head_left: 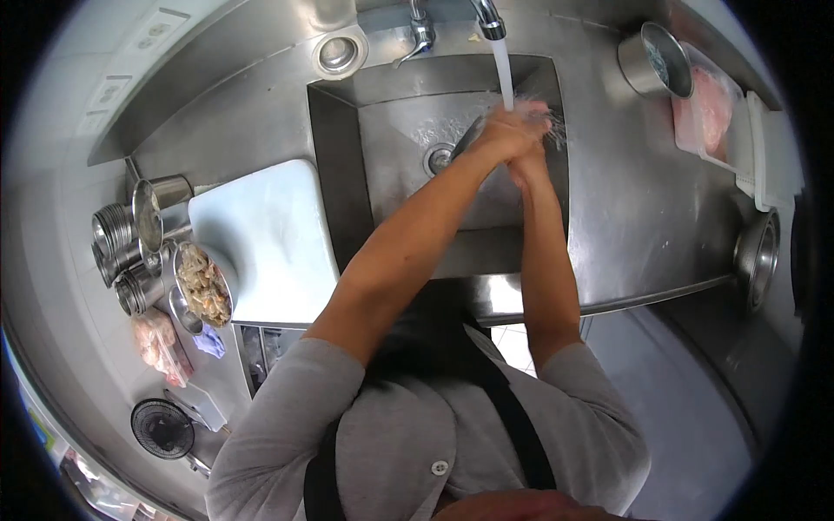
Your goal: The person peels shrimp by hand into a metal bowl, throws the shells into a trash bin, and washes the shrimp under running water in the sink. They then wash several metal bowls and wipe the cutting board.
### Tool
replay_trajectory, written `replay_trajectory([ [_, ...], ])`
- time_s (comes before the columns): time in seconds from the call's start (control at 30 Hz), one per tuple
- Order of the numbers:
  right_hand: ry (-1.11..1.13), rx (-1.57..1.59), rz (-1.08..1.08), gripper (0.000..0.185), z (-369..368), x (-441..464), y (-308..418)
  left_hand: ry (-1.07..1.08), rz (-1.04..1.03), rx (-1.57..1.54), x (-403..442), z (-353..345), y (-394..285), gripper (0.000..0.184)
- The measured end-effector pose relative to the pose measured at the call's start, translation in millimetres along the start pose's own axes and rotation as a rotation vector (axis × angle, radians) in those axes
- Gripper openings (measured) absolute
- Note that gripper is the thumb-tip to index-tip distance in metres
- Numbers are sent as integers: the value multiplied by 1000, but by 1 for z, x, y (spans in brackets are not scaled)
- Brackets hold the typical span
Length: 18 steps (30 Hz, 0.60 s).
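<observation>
Water runs from the tap (491, 24) onto my two hands, which are together over the right half of the steel sink (408, 122). My left hand (502, 135) lies across the front of my right hand (525, 163), and they touch. Spray and overlap hide most of the fingers, so I cannot see how they are bent. Beside my left hand a curved grey metallic shape (470, 135) shows. I cannot tell what it is or whether a hand holds it. Left of it is the round drain (439, 159).
Left of the sink lies a white cutting board (265, 234), with a container of shrimp-like pieces (204, 285) at its edge and several steel containers (113, 230) beyond. On the right are a steel pot (647, 65), a plastic tub of pink meat (708, 108) and steel bowls (757, 259).
</observation>
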State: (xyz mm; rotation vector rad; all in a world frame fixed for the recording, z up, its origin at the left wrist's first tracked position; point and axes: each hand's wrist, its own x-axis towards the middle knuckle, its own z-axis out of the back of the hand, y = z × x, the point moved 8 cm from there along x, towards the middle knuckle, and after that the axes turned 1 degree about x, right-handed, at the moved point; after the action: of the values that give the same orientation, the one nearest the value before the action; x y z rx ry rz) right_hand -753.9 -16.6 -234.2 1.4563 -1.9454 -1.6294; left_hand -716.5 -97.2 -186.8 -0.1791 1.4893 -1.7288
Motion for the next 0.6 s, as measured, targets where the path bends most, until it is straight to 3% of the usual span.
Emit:
replay_trajectory([
  [0.03, 61, -155, -23, 32, 1, 18, -12, 29, -19, -289, 8, 0, 1, 48],
  [0.1, 163, -623, -86, 30, -16, 30, -4, -263, 152, -827, -13, 57, 8, 41],
  [0.17, 241, -1251, -158, 29, -56, 20, 49, -598, 441, -993, -32, 115, 32, 38],
  [0.23, 364, -1480, 8, 34, -71, 23, 57, -645, 147, -1186, -24, 158, 35, 41],
  [0.3, 409, -1646, 224, 37, -83, 15, 74, -445, -39, -1137, -30, 173, 0, 43],
  [0.37, 430, -1596, 203, 36, -76, -5, 90, -347, -163, -977, -49, 174, -31, 43],
  [0.47, 388, -1389, 295, 36, -58, -39, 104, -230, -176, -527, -91, 173, -32, 40],
  [0.5, 366, -1293, 348, 36, -47, -46, 102, -293, -117, -406, -117, 170, -24, 38],
  [0.6, 43, -676, 356, 36, 14, -62, 73, -337, -77, -180, -189, 144, 32, 33],
])
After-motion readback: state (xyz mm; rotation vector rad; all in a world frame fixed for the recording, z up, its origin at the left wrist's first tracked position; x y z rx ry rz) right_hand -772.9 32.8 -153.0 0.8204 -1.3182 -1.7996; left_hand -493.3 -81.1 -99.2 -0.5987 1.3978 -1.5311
